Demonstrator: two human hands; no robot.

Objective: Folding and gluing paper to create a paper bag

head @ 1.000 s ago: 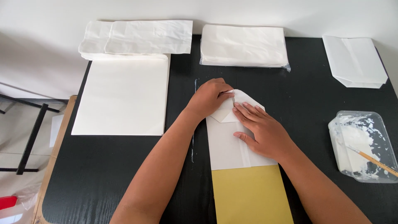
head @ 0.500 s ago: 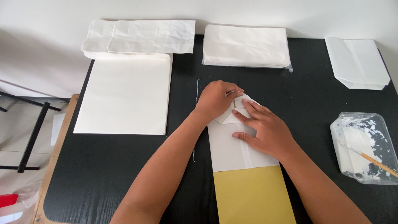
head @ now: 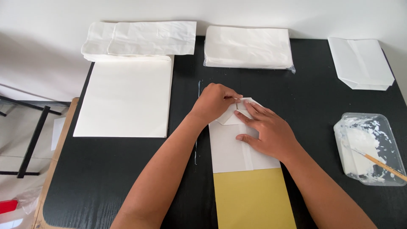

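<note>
Fingers of the left hand [head: 214, 101] are curled and pinch the folded top flap of a white paper bag [head: 237, 146] lying flat on the black table [head: 140, 169]. Just beside it, the right hand [head: 267, 131] lies open, palm down, pressing the same bag; its fingertips touch the flap and cover much of the fold, so the flap's exact shape is hard to make out. The bag's lower end rests on a yellow sheet [head: 252, 199], which is cut off by the bottom edge. Left of the hands sits a stack of white sheets [head: 125, 97], with flat white bags [head: 142, 38] behind it. Another wrapped stack of bags [head: 248, 46] lies beyond the hands. Far right, a finished bag [head: 360, 61] and a plastic tub of white paste [head: 369, 148] holding a stick whose end runs out of view.
</note>
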